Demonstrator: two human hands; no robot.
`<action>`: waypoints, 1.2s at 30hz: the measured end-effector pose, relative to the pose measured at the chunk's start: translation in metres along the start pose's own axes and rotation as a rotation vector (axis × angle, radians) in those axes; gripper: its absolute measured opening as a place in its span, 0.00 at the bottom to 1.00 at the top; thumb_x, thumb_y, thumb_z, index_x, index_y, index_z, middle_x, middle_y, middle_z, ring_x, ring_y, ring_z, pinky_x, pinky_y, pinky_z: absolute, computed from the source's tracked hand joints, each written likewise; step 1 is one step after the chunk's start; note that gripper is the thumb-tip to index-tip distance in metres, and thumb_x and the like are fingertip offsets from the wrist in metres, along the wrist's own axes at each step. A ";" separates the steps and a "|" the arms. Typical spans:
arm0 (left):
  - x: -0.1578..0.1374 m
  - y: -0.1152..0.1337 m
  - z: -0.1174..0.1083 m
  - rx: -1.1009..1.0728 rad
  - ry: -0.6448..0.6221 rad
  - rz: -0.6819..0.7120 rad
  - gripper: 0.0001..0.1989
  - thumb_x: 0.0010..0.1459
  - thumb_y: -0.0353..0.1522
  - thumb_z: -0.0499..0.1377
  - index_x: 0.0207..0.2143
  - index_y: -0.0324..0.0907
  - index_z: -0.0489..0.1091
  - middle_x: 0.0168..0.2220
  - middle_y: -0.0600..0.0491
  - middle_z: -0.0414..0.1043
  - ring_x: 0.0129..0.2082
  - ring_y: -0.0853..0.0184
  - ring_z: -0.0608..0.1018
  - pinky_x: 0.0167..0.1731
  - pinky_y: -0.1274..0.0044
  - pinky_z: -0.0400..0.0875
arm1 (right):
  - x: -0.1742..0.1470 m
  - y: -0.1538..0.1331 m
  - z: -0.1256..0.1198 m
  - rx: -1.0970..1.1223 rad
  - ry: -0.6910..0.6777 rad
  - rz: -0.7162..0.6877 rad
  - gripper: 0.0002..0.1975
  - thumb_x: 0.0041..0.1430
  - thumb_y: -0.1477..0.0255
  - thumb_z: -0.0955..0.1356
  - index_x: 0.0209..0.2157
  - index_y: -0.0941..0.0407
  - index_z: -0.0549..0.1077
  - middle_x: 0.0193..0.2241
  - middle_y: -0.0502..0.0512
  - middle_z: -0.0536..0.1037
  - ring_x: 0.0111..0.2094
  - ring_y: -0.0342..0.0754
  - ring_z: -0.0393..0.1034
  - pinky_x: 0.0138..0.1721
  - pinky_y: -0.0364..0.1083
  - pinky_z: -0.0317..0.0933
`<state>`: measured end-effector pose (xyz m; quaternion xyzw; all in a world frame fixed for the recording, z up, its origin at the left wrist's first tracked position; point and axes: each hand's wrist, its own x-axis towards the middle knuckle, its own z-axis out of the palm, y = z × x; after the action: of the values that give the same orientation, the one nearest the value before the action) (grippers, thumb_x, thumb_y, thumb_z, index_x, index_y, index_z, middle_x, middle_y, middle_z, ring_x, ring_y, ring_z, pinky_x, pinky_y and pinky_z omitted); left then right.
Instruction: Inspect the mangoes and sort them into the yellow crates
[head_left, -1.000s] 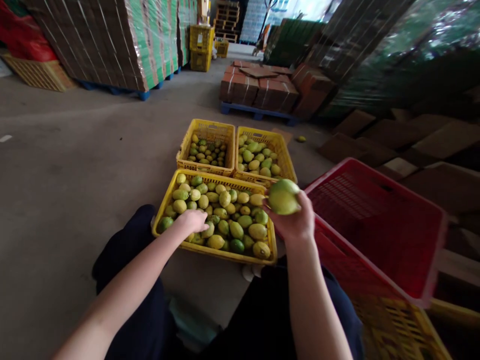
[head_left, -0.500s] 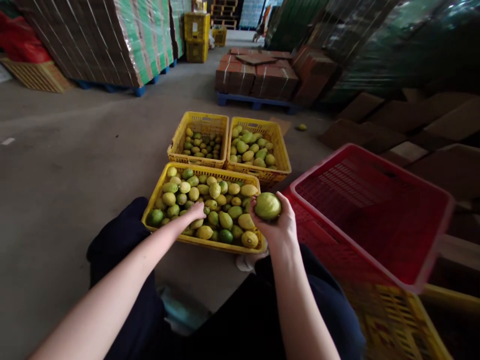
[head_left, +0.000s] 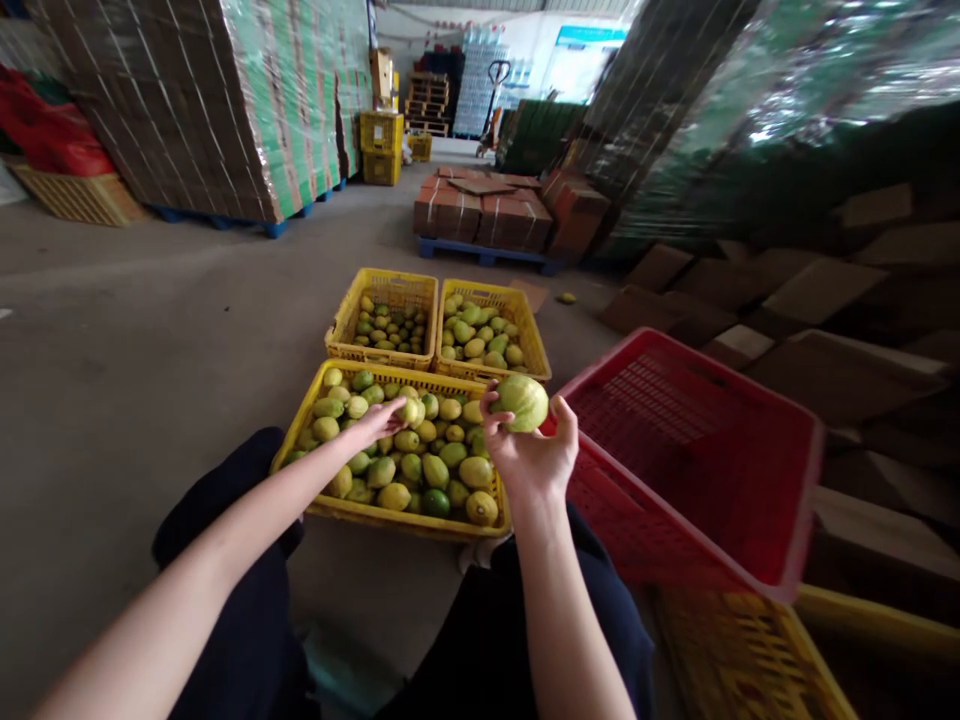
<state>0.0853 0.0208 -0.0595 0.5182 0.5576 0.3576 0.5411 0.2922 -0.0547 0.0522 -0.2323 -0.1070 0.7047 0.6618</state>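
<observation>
My right hand (head_left: pixel 534 455) holds a large yellow-green lemon (head_left: pixel 523 403) up above the right edge of the front yellow crate (head_left: pixel 397 513). Its fingers curl round the fruit's left side, while the thumb stands a little away on the right. Over the middle of that crate, my left hand (head_left: pixel 382 420) has its fingertips on a paler lemon (head_left: pixel 409 411). The front crate is filled with yellow and green lemons, one of them dark green (head_left: pixel 436 502).
Two more yellow crates, a left one (head_left: pixel 343 325) and a right one (head_left: pixel 537 340), hold lemons behind. An open red crate (head_left: pixel 600 490) stands at right, above a yellow crate (head_left: pixel 750 640). Flattened cardboard (head_left: pixel 825 380) lies beyond. Strapped boxes (head_left: pixel 480 215) sit on a blue pallet.
My left hand has come up from among the fruit with a lemon at its fingertips. The right hand's lemon is turned and its thumb has moved off it. The view has tilted up.
</observation>
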 end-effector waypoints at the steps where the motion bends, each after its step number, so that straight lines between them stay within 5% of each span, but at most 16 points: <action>1: -0.002 0.019 -0.003 -0.080 -0.046 -0.030 0.22 0.66 0.47 0.50 0.26 0.41 0.68 0.30 0.45 0.75 0.40 0.58 0.79 0.45 0.65 0.76 | -0.001 0.001 0.003 -0.014 -0.016 -0.018 0.19 0.51 0.58 0.69 0.42 0.54 0.73 0.40 0.58 0.78 0.39 0.47 0.73 0.28 0.40 0.69; 5: -0.022 0.092 -0.021 -0.610 -0.171 -0.066 0.23 0.67 0.46 0.46 0.36 0.39 0.71 0.40 0.43 0.77 0.44 0.64 0.80 0.45 0.73 0.77 | -0.003 0.006 0.010 -0.079 -0.018 -0.067 0.19 0.54 0.56 0.66 0.42 0.53 0.74 0.39 0.57 0.79 0.37 0.46 0.73 0.27 0.40 0.65; 8: -0.039 0.115 -0.034 -0.808 -0.157 -0.046 0.21 0.67 0.44 0.47 0.39 0.39 0.72 0.38 0.45 0.77 0.42 0.66 0.79 0.41 0.76 0.78 | 0.000 0.011 0.011 -0.105 0.027 -0.063 0.20 0.54 0.53 0.66 0.42 0.52 0.75 0.39 0.55 0.80 0.36 0.47 0.74 0.29 0.42 0.66; 14: -0.047 0.068 -0.025 -0.699 0.098 -0.159 0.19 0.66 0.42 0.44 0.30 0.43 0.67 0.32 0.51 0.75 0.34 0.68 0.79 0.34 0.77 0.78 | 0.009 0.039 0.005 -0.348 0.076 -0.023 0.23 0.53 0.49 0.65 0.34 0.54 0.76 0.34 0.56 0.81 0.34 0.54 0.76 0.31 0.49 0.69; 18: -0.053 0.045 -0.001 -0.447 0.153 -0.121 0.21 0.64 0.44 0.40 0.29 0.44 0.65 0.36 0.49 0.77 0.40 0.64 0.81 0.35 0.75 0.78 | 0.021 0.072 -0.003 -0.745 0.109 -0.313 0.19 0.54 0.53 0.67 0.26 0.55 0.76 0.29 0.54 0.80 0.36 0.54 0.75 0.37 0.48 0.69; 23: -0.063 0.042 0.009 -0.166 0.288 0.100 0.28 0.67 0.42 0.32 0.30 0.45 0.68 0.42 0.48 0.78 0.49 0.64 0.78 0.51 0.72 0.73 | 0.025 0.102 -0.012 -1.134 0.000 -0.586 0.18 0.61 0.57 0.63 0.30 0.53 0.79 0.32 0.54 0.82 0.40 0.54 0.75 0.47 0.50 0.66; 31: -0.080 0.059 -0.012 -0.197 0.270 0.137 0.37 0.67 0.46 0.26 0.29 0.43 0.70 0.38 0.46 0.80 0.46 0.61 0.79 0.48 0.71 0.74 | 0.007 0.116 -0.011 -1.199 -0.288 -0.907 0.19 0.66 0.64 0.59 0.38 0.50 0.81 0.35 0.55 0.82 0.39 0.55 0.75 0.46 0.53 0.65; 36: -0.077 0.062 -0.014 -0.302 0.273 0.147 0.39 0.68 0.48 0.26 0.28 0.43 0.71 0.37 0.46 0.80 0.45 0.61 0.80 0.50 0.71 0.73 | 0.008 0.122 -0.005 -1.168 -0.124 -0.781 0.21 0.66 0.58 0.58 0.34 0.51 0.79 0.35 0.55 0.81 0.41 0.55 0.75 0.47 0.52 0.66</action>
<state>0.0741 -0.0381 0.0197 0.4174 0.5266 0.5421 0.5045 0.1865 -0.0596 -0.0099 -0.4535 -0.5810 0.2546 0.6260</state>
